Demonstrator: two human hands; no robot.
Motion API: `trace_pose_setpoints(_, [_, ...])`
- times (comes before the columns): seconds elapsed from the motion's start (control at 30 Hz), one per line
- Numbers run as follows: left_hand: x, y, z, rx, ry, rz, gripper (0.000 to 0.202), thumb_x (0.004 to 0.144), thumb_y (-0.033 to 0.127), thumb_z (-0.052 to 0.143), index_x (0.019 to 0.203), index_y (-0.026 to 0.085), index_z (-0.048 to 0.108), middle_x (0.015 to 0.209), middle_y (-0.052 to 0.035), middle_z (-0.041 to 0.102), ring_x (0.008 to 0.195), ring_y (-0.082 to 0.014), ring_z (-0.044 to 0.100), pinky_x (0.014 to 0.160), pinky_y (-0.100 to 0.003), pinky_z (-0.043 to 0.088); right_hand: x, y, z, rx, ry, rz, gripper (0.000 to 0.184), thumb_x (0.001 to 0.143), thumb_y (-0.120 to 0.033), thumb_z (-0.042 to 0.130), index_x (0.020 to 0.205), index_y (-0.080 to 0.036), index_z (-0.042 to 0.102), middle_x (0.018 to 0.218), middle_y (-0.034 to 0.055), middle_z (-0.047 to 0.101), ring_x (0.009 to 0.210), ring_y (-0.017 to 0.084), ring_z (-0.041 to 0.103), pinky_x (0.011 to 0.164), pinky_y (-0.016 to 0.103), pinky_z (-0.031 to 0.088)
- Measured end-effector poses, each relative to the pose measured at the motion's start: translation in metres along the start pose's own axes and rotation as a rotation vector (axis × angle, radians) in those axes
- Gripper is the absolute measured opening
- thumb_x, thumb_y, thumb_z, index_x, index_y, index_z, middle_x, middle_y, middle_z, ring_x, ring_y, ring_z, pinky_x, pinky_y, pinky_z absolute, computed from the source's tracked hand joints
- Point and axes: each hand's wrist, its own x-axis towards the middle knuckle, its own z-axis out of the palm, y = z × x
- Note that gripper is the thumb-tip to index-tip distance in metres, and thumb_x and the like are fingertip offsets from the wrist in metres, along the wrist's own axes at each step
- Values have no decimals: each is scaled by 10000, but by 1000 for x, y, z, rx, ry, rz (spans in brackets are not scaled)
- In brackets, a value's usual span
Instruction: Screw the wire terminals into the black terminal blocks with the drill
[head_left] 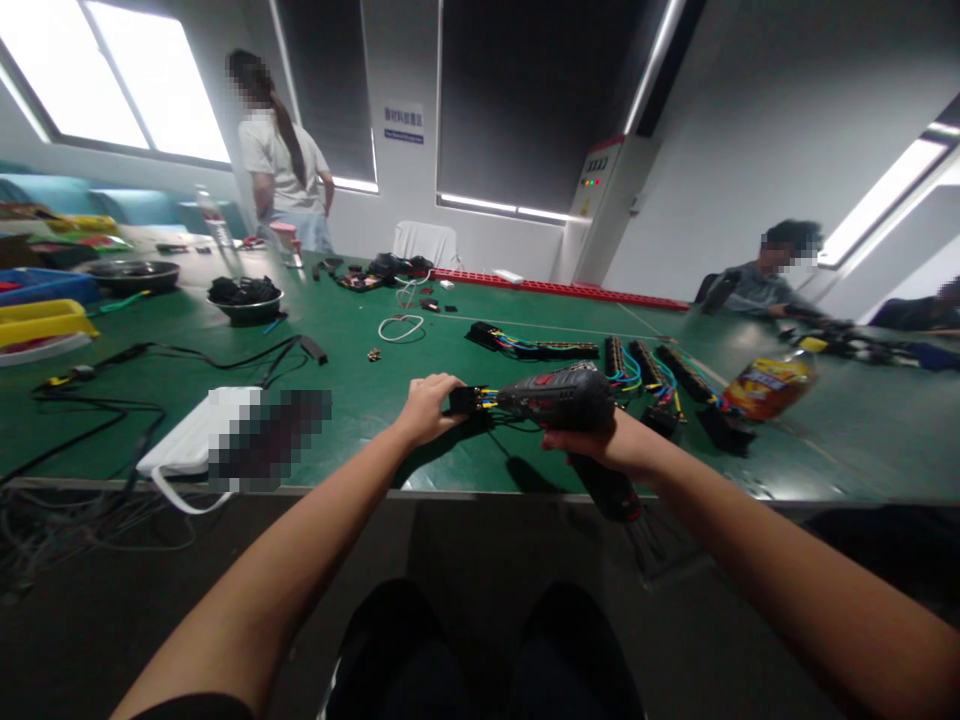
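My right hand point(615, 445) is wrapped round a black cordless screwdriver point(559, 395), whose tip points left. At its tip is a small black connector block point(466, 400) with yellow and other coloured wires. My left hand point(431, 405) grips that block from the left, just above the green table. Whether the bit touches a screw on the block is too small to tell. Beyond the screwdriver lies a black terminal strip point(547, 349) wired to another block. Several more wired strips point(646, 368) lie to the right of my right hand.
On the green table point(337, 440), a bowl of black parts point(244, 302), a white pouch point(199, 430) and black cables point(172, 350) lie left. An orange drink bottle point(772, 380) tilts at right. One person point(281, 160) stands at the back; another point(765, 275) sits right.
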Motion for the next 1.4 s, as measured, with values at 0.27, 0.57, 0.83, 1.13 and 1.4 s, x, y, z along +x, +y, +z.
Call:
trace_pose_setpoints(0.27, [0, 0, 1, 25, -6, -8, 421, 761, 419, 745, 1105, 240, 582, 1099, -44, 666, 1054, -264, 590, 893, -386, 366, -4, 3, -6, 68, -35, 105, 250, 655, -374, 788, 791, -186, 695, 767, 68, 724, 686, 203, 632, 630, 337, 508])
trace_pose_setpoints(0.57, [-1, -2, 1, 38, -9, -18, 424, 766, 427, 732, 1115, 244, 578, 1102, -50, 666, 1054, -269, 586, 882, -387, 354, -2, 8, -6, 94, -40, 53, 252, 651, -346, 807, 816, -183, 708, 803, 67, 736, 728, 210, 652, 666, 343, 533])
trace_pose_setpoints(0.83, [-1, -1, 1, 18, 0, -20, 380, 766, 412, 717, 1082, 245, 588, 1082, -44, 669, 1041, -263, 590, 877, -385, 352, -5, 6, -5, 46, -37, 102, 271, 668, -369, 803, 829, -170, 714, 804, 64, 734, 632, 167, 601, 577, 305, 506])
trace_pose_setpoints(1.13, [-1, -2, 1, -5, 2, -28, 361, 765, 401, 718, 1062, 245, 585, 1080, -33, 675, 1042, -256, 602, 869, -378, 354, -7, 2, -4, 31, 4, 63, 286, 658, -380, 792, 839, -186, 687, 763, 43, 716, 628, 176, 595, 573, 319, 501])
trace_pose_setpoints(1.4, [-1, -1, 0, 5, -10, -28, 368, 768, 394, 710, 1078, 246, 577, 1104, -37, 672, 1065, -259, 596, 861, -376, 350, -13, 5, -5, 37, -23, 89, 332, 657, -386, 785, 887, -177, 666, 784, 51, 708, 635, 185, 611, 588, 335, 513])
